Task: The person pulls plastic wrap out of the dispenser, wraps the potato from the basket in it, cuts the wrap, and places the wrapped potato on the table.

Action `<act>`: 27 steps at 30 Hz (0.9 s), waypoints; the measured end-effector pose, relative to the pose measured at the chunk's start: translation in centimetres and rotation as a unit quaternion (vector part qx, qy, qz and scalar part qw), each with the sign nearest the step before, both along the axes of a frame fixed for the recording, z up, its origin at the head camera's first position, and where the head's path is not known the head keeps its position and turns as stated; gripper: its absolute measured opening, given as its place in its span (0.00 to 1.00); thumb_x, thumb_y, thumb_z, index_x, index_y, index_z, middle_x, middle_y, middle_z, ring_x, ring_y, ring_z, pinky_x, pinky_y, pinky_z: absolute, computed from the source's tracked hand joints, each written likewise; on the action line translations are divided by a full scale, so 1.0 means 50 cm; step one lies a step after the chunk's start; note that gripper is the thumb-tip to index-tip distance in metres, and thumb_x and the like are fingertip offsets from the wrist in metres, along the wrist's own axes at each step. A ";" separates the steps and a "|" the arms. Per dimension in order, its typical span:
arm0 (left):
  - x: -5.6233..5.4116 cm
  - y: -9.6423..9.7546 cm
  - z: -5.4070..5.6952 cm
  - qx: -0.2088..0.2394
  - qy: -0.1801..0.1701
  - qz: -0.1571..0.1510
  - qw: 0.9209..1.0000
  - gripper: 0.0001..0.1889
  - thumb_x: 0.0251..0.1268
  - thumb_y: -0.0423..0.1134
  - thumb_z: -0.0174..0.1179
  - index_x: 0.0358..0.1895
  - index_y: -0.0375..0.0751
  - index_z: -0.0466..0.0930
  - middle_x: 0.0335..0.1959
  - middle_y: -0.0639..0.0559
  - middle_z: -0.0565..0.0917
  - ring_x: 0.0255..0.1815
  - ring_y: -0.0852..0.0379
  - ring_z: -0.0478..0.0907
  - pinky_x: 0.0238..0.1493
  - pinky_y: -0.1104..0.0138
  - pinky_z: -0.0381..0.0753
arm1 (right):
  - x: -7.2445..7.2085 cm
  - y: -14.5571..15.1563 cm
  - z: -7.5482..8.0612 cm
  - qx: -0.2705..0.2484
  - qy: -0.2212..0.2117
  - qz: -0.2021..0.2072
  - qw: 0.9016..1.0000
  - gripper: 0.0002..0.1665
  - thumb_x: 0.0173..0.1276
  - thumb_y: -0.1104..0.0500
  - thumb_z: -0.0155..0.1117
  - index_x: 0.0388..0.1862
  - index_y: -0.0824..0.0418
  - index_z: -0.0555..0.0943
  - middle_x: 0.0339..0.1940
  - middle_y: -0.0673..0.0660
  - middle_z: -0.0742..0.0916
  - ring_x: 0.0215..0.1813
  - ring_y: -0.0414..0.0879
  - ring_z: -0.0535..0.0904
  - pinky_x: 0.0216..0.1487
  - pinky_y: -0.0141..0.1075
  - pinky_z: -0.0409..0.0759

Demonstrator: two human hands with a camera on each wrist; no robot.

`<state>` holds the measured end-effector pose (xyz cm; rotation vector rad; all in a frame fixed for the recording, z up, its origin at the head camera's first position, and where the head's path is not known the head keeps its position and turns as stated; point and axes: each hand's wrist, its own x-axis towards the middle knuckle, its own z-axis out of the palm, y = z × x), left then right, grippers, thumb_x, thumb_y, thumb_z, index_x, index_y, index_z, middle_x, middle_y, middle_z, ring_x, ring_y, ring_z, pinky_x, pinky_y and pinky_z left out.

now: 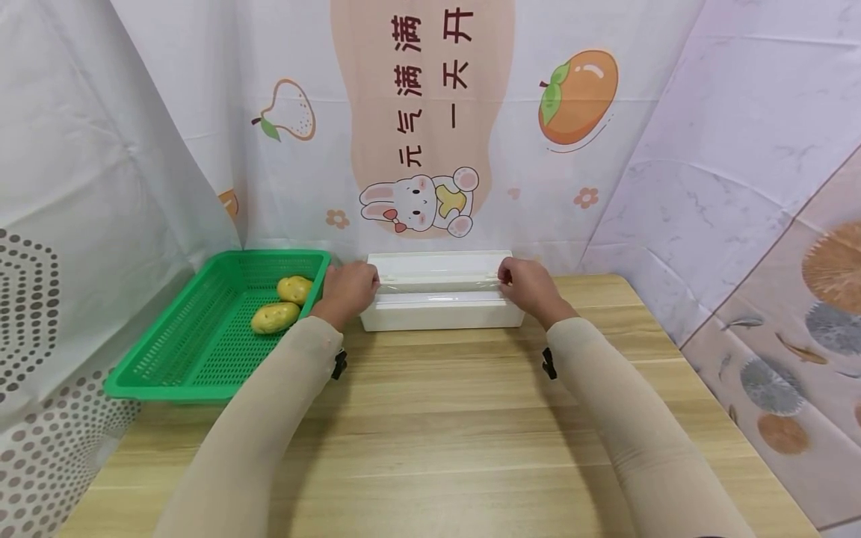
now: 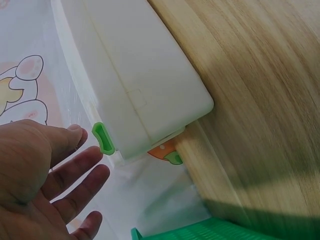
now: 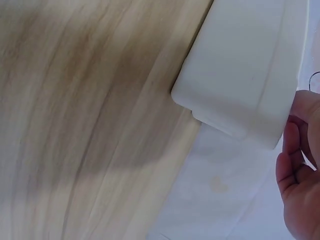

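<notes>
A long white cling film dispenser [image 1: 442, 314] stands at the back of the table with its lid [image 1: 437, 263] raised. A strip of clear cling film [image 1: 440, 285] stretches across its opening between the two hands. At the left end, my left hand [image 1: 351, 288] pinches the film between thumb and index finger, the other fingers spread apart. A green slider [image 2: 103, 139] sits on the dispenser's edge right by those fingertips. My right hand [image 1: 531, 288] pinches the film at the right end, its fingers curled close to the dispenser's corner.
Left of the dispenser, a green plastic basket [image 1: 168, 392] holds two potatoes, one potato [image 1: 274, 318] in front of the other. The basket's right rim is close to the left hand. A printed curtain [image 1: 605, 187] hangs behind the wooden table [image 1: 437, 448].
</notes>
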<state>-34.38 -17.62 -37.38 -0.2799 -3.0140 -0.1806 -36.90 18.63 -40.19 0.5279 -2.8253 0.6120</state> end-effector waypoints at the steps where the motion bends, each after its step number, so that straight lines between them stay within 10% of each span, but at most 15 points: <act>1: 0.000 0.000 0.001 0.000 0.001 -0.001 1.000 0.09 0.77 0.42 0.59 0.45 0.43 0.88 0.44 0.49 0.88 0.46 0.48 0.81 0.59 0.44 0.73 | -0.001 0.002 0.000 0.001 0.006 0.003 1.000 0.07 0.69 0.61 0.72 0.37 0.58 0.81 0.36 0.56 0.86 0.38 0.51 0.79 0.44 0.43 0.80; 16: -0.001 0.000 0.008 -0.009 -0.003 0.000 1.000 0.08 0.76 0.41 0.62 0.46 0.43 0.88 0.39 0.51 0.88 0.43 0.48 0.80 0.58 0.46 0.72 | -0.001 0.029 0.010 -0.022 0.011 0.046 0.999 0.07 0.71 0.65 0.69 0.47 0.62 0.88 0.42 0.58 0.91 0.45 0.51 0.86 0.52 0.46 0.86; 27: 0.006 -0.002 0.020 -0.012 0.003 -0.002 1.000 0.09 0.77 0.42 0.60 0.47 0.44 0.89 0.43 0.50 0.88 0.47 0.48 0.82 0.60 0.44 0.71 | 0.000 0.027 0.013 -0.043 -0.063 0.014 0.997 0.07 0.76 0.62 0.64 0.47 0.64 0.86 0.44 0.60 0.88 0.45 0.53 0.81 0.52 0.46 0.84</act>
